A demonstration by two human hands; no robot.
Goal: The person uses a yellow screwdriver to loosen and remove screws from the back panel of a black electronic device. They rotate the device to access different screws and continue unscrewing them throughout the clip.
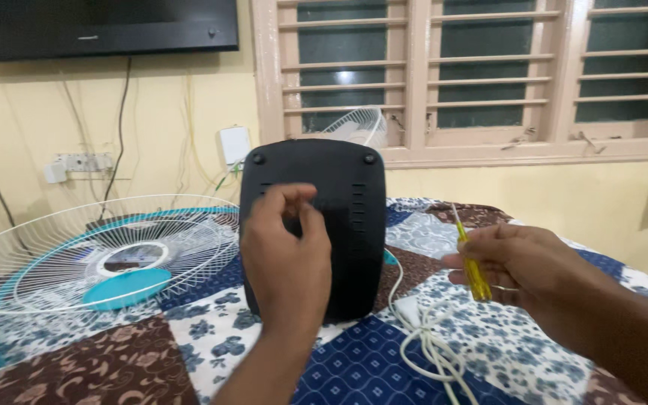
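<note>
Two hands busy — left hand [288,244] pinching at the black fan base [313,229], right hand [523,266] gripping a yellow screwdriver [472,264]; white grille [99,251] already off.

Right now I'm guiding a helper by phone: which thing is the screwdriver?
Find the black fan base standing upright on the patchwork bedspread. Just right of it, the right hand holds the screwdriver: slim, with a clear yellow handle, unlike the white cord below.

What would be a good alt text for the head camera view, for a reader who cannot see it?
A person's left hand pinches at the underside of a black fan base stood on a patchwork bedspread, while the right hand holds a yellow screwdriver. A white wire fan guard lies to the left, a white cord in front.
</note>
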